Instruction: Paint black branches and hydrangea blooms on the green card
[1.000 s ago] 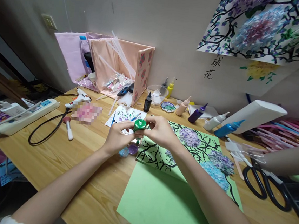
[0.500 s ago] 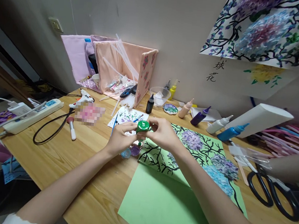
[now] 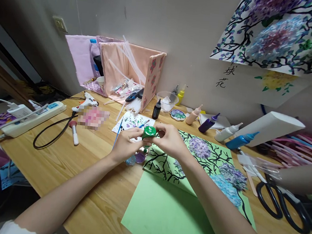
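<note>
Both my hands grip a green paint bottle, its green base facing up. My left hand pinches it from the left, and my right hand closes on it from the right. Just beneath my fingers a small spot of green shows; whether it is the nozzle or paint I cannot tell. Below lie paint wells, one purple and one light blue, partly covered by my hands. A green sheet painted with black branches and flowers extends under my right forearm.
Several paint bottles, among them a black one and a blue one, stand along the back. Scissors rest at right, near another person's arm. A glue gun and power strip are at left.
The view has shifted slightly. Both hands keep the same hold on the inverted green paint bottle, with no clear movement of it.
</note>
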`<state>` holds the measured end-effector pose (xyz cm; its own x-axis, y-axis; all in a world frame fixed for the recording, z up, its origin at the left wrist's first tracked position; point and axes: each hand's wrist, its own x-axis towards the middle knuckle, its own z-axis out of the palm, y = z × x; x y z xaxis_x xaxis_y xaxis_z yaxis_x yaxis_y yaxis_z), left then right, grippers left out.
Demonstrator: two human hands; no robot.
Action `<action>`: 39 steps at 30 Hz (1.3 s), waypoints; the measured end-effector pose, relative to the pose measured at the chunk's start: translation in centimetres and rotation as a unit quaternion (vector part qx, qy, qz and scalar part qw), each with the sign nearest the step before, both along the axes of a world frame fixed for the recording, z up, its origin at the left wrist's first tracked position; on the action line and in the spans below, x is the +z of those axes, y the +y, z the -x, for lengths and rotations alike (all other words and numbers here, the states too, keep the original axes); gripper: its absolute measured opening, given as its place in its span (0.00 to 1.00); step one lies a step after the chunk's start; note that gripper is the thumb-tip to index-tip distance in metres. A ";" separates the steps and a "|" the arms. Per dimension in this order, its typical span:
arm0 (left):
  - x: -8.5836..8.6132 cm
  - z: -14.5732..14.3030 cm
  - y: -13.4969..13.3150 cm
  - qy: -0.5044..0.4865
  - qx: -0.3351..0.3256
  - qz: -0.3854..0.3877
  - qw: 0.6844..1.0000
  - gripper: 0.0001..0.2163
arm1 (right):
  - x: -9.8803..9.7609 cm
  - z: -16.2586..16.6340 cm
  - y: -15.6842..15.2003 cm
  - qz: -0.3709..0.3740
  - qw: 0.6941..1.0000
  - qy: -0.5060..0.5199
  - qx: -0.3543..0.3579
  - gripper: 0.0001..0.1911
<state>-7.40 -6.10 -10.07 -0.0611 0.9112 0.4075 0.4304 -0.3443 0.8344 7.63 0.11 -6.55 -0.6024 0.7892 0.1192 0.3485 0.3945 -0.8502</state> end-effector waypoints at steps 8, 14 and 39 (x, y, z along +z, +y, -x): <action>-0.2 0.0 0.0 -0.003 0.000 -0.001 1.000 0.04 | -0.1 0.1 0.1 -0.002 1.000 0.000 -0.007 0.05; 0.0 -0.2 -0.1 -0.012 0.005 0.012 1.000 0.04 | 0.1 0.1 -0.1 -0.007 1.000 0.003 -0.009 0.06; -0.3 -0.1 -0.1 0.001 0.010 -0.008 1.000 0.04 | 0.7 0.2 -0.4 -0.002 1.000 -0.002 -0.025 0.05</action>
